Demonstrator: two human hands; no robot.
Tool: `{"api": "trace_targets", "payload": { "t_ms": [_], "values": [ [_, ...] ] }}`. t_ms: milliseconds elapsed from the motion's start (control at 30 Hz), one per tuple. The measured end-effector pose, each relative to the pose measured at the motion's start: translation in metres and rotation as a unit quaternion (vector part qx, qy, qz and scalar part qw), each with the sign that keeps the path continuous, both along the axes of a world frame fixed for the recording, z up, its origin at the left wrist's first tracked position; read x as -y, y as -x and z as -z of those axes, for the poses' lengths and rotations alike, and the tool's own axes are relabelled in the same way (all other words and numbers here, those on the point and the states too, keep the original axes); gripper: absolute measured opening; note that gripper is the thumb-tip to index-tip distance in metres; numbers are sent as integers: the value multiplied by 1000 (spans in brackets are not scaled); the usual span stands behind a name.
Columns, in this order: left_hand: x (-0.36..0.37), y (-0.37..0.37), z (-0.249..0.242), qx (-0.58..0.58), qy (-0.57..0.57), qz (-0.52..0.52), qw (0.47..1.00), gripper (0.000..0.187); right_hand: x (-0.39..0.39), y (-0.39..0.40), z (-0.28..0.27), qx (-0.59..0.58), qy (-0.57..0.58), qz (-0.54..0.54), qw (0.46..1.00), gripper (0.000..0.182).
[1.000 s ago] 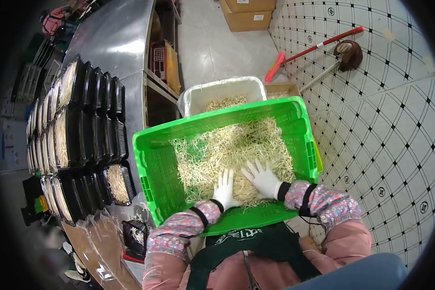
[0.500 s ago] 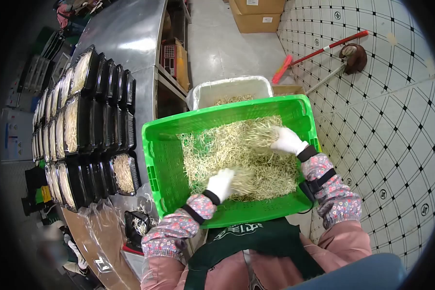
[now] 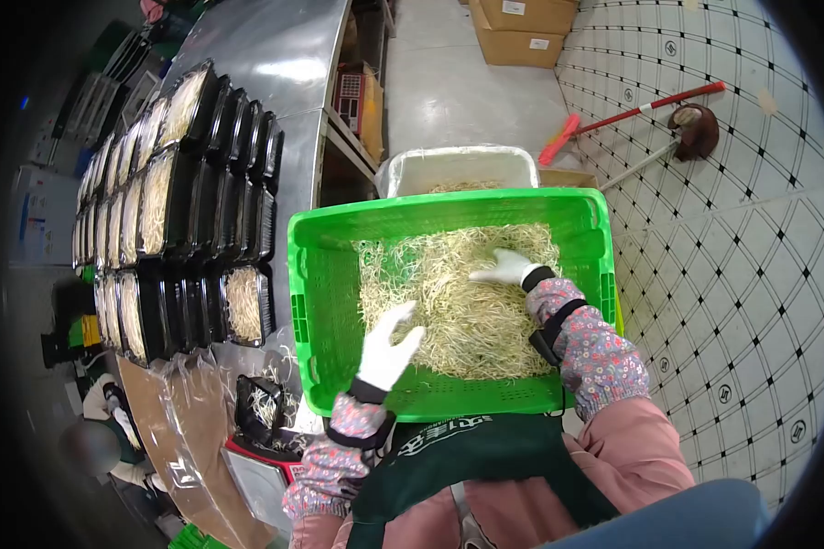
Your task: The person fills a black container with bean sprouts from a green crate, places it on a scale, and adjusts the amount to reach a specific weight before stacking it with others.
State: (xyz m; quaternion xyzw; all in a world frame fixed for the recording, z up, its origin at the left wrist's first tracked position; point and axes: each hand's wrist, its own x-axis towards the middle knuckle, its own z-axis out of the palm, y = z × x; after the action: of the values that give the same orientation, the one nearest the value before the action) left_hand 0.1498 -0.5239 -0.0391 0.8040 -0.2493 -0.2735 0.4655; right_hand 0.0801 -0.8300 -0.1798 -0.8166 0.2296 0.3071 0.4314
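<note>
A green plastic crate (image 3: 449,209) holds a loose heap of pale bean sprouts (image 3: 476,320). My left hand (image 3: 389,349), in a white glove, hovers at the heap's left side with thumb and fingers apart and nothing between them. Over the upper right of the heap, my gloved right hand (image 3: 506,268) stretches its fingers toward the left, close above the sprouts. No bunch shows in either hand.
Stacked black trays (image 3: 247,220) of sprouts stand on the steel table (image 3: 265,46) at left. Behind the crate is a white tub (image 3: 467,165). A scale (image 3: 261,480) and a black tray (image 3: 261,407) lie at lower left; a person (image 3: 110,430) is beyond.
Both hands have let go of the sprouts they gripped. The left has drawn back toward me and opened; the right has moved left across the heap. The camera view has shifted slightly.
</note>
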Motion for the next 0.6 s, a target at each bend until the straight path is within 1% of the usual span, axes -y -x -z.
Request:
{"api": "trace_targets", "payload": {
  "t_ms": [33,67,100,133,167,200,233,267,300,333,367,400,433,467,500,533,567,600],
  "values": [
    [-15,-4,-11,11,5,-33,999,43,-14,2,1,27,2,-45,999,111],
    [-33,-5,-14,-40,40,-108,993,39,-30,1,-30,18,61,-118,991,113],
    [-54,-6,-21,-38,44,-162,985,34,-42,9,-58,74,18,-134,988,117],
    [-69,-8,-34,-39,41,-213,975,31,-57,18,-60,69,81,-181,978,121],
    [-93,-8,-30,-8,51,-252,966,29,-71,30,-62,64,143,-229,961,124],
    [-115,-6,-28,2,59,-308,949,27,-86,44,-65,111,200,-255,940,127],
    [-134,-6,-26,16,64,-346,936,29,-99,57,-67,160,254,-279,912,129],
    [-151,-1,-24,-2,87,-397,914,30,-110,63,-68,166,267,-312,896,133],
    [-160,3,-30,-19,110,-447,888,32,-118,66,-66,171,265,-319,894,133],
    [-182,4,-21,12,49,-473,879,38,-125,67,-61,181,290,-331,879,134],
    [-197,7,-16,60,30,-481,874,39,-130,65,-57,193,316,-341,864,135],
    [-207,11,-13,114,8,-501,858,40,-130,60,-54,168,324,-343,866,128],
    [-217,14,-8,167,-14,-518,839,42,-127,52,-51,174,323,-347,863,128],
    [-239,14,0,210,-78,-519,825,44,-118,41,-46,124,273,-302,905,121],
    [-258,17,7,229,-100,-540,803,48,-110,32,-40,74,220,-256,938,115],
    [-275,22,10,264,-155,-550,777,49,-98,27,-29,80,222,-260,936,115],
    [-286,26,12,297,-210,-558,746,50,-84,23,-16,104,184,-202,956,108],
    [-294,29,14,294,-183,-593,727,54,-72,19,-11,128,143,-145,971,101]
  ]
}}
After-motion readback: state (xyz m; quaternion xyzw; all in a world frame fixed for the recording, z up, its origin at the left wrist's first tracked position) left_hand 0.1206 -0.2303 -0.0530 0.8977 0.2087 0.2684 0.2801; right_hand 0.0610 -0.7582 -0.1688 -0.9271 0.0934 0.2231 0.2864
